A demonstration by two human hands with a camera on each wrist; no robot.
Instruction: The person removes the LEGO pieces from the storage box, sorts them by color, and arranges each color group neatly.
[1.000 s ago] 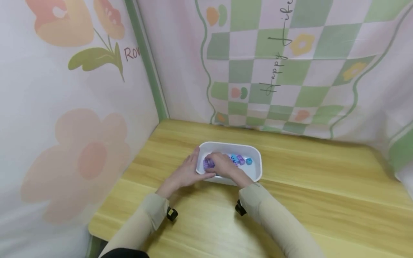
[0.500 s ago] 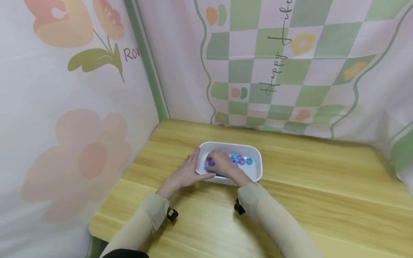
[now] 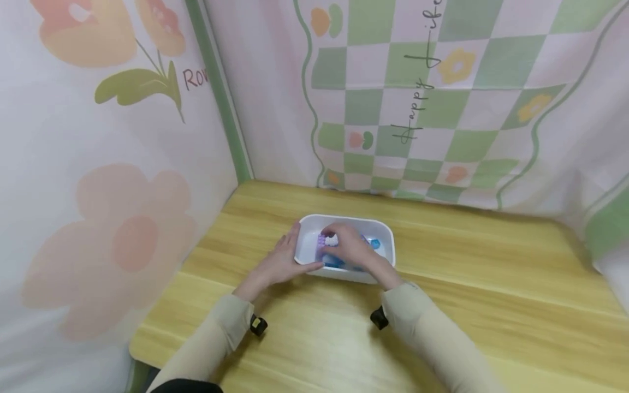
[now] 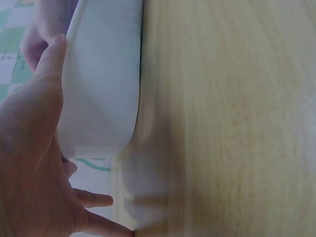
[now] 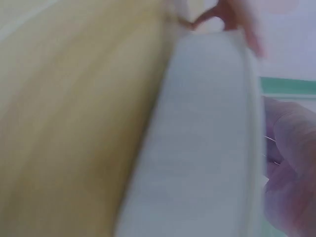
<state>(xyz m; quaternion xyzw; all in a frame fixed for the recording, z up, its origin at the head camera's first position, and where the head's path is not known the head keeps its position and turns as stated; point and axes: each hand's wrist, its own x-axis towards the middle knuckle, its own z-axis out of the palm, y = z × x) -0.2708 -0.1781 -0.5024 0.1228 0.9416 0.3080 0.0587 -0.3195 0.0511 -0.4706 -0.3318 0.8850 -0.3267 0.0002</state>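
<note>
In the head view, a white tray holding several small purple and blue building blocks stands on the table. My left hand lies against its left end, fingers straight along the outer wall and thumb along the front rim. The left wrist view shows this hand's fingers spread beside the wall. My right hand is inside the tray, its curled thumb and fingers pinching a purple studded block. A blue piece lies below that hand, and a light-blue block sits to its right. The right hand covers other blocks.
The wooden table extends around the tray, with its left edge near a flower-print curtain. Behind the table hangs a checkered green-and-white cloth. Black wrist cameras are strapped below both sleeves.
My right hand has moved to the right inside the tray, and the purple block has shifted right with it. More of the blue piece shows. My left hand keeps its place on the tray.
</note>
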